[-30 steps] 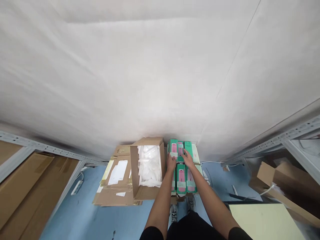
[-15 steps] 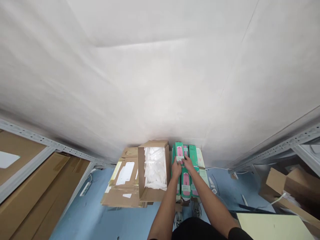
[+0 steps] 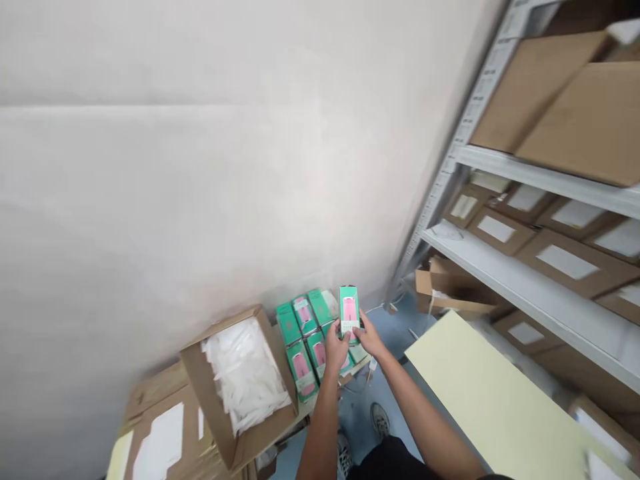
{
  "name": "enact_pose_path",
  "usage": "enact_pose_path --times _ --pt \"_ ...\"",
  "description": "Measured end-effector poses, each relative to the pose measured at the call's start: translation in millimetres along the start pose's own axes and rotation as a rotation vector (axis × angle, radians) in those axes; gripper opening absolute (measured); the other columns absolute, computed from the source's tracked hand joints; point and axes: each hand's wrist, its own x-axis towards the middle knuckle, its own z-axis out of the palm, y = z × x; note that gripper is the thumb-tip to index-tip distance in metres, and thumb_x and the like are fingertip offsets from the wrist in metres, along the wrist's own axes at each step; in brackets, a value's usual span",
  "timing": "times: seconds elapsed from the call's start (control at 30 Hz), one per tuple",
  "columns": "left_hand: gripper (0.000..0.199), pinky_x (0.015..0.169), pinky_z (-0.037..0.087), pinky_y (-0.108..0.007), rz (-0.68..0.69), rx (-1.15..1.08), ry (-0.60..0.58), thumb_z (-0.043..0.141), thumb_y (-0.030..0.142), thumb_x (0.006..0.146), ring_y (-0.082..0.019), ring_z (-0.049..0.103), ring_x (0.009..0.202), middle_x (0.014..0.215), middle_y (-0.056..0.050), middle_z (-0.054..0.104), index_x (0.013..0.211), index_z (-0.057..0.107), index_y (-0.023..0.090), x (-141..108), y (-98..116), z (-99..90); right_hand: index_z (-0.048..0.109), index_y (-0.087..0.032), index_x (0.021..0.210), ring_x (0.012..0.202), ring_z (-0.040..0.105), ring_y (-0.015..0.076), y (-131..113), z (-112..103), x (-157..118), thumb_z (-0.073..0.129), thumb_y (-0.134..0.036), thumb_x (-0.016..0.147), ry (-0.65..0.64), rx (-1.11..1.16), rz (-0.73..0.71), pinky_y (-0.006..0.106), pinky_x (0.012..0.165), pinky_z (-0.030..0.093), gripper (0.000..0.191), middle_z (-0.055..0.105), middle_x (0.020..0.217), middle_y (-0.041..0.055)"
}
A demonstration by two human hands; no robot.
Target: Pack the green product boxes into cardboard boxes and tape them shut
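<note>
Between my two hands is a green box [image 3: 349, 305] with a pink picture on its front, held upright. My left hand [image 3: 337, 345] grips its lower left side, thumb on the front. On the lower right side, my right hand [image 3: 369, 336] has its fingers wrapped round the edge. Behind and to the left of my hands lie several more green boxes [image 3: 301, 373] of the same kind, set in rows. What is inside the held box cannot be seen.
An open carton [image 3: 287, 421] with white plastic bags [image 3: 245, 373] stands left of the green boxes. Flattened cardboard [image 3: 193, 417] lies farther left. A pale yellow tabletop [image 3: 480, 393] is at the right, before a metal shelf [image 3: 540, 277] with cartons. A white wall [image 3: 225, 173] rises ahead.
The view has swung right, bringing the shelf and yellow tabletop closer in. Both hands have lifted the green box away from the other boxes, toward the right.
</note>
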Motion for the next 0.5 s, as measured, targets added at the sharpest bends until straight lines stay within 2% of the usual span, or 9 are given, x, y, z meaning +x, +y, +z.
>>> enact_pose_path --times 0.1,0.27,0.37,0.5 --pt "0.072 0.112 0.050 -0.047 0.050 0.008 -0.104 0.072 0.025 0.081 -0.030 0.062 0.132 0.144 -0.013 0.065 0.150 0.051 0.023 -7.5 18.8 45.4 0.061 -0.027 0.142 0.131 0.062 0.0310 3.6 -50.7 -15.8 0.063 -0.025 0.071 0.120 -0.010 0.057 0.053 0.118 0.042 0.071 0.064 0.146 0.0065" --pt "0.078 0.109 0.054 -0.046 0.092 0.006 -0.363 0.072 0.021 0.078 -0.031 0.065 0.128 0.139 -0.013 0.068 0.153 0.050 0.021 -22.1 45.5 130.4 0.059 -0.026 0.144 0.117 0.069 0.0290 21.7 -146.0 -50.9 0.062 -0.022 0.070 0.270 0.085 0.105 0.052 0.108 0.051 0.075 0.071 0.133 0.0075" --pt "0.076 0.106 0.056 -0.046 0.070 -0.052 -0.513 0.072 0.019 0.076 -0.030 0.069 0.121 0.136 -0.013 0.069 0.150 0.054 0.020 -39.9 60.3 199.3 0.057 -0.027 0.146 0.108 0.071 0.0271 36.0 -216.9 -83.4 0.060 -0.021 0.071 0.357 0.140 0.145 0.049 0.101 0.057 0.076 0.074 0.127 0.0063" --pt "0.074 0.100 0.059 -0.044 0.030 -0.089 -0.678 0.076 0.016 0.071 -0.028 0.071 0.113 0.132 -0.011 0.071 0.143 0.061 0.021 -79.1 73.2 301.8 0.052 -0.026 0.151 0.111 0.070 0.0264 60.6 -315.3 -138.2 0.061 -0.023 0.073 0.434 0.169 0.239 0.047 0.102 0.055 0.078 0.072 0.130 0.0056"
